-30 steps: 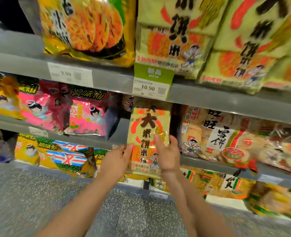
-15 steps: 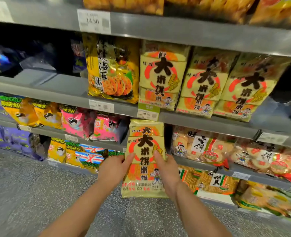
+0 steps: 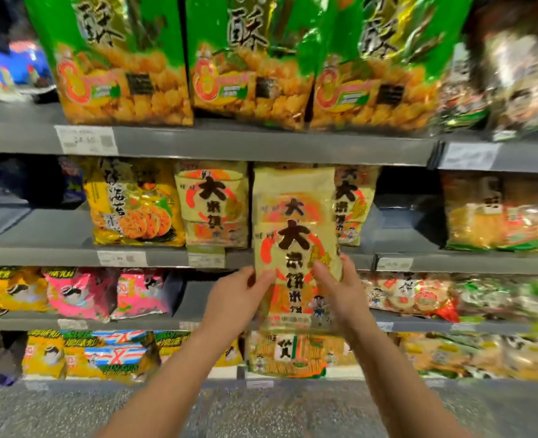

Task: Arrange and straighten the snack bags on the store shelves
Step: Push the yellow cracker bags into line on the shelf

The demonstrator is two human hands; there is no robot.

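- My left hand [image 3: 234, 298] and right hand [image 3: 343, 290] both clamp the lower half of a pale yellow rice-cracker bag [image 3: 296, 245], thumbs on its front, fingers behind.
- The bag stands upright in the air, its top reaching above my fingers in front of the middle shelf [image 3: 166, 257].
- I judge this the restocking step: lifting it toward its matching bags.
- Just left of my fingers and above stands one matching bag [image 3: 212, 203]; another [image 3: 353, 203] peeks out on the right.
- The next move calls for sliding it between them, clearing the shelf lip.
- That gap looks tight, so neighbours may tip.
- An orange seaweed-cracker bag [image 3: 135, 203] sits farther left; green bags [image 3: 248, 58] hang overhead.
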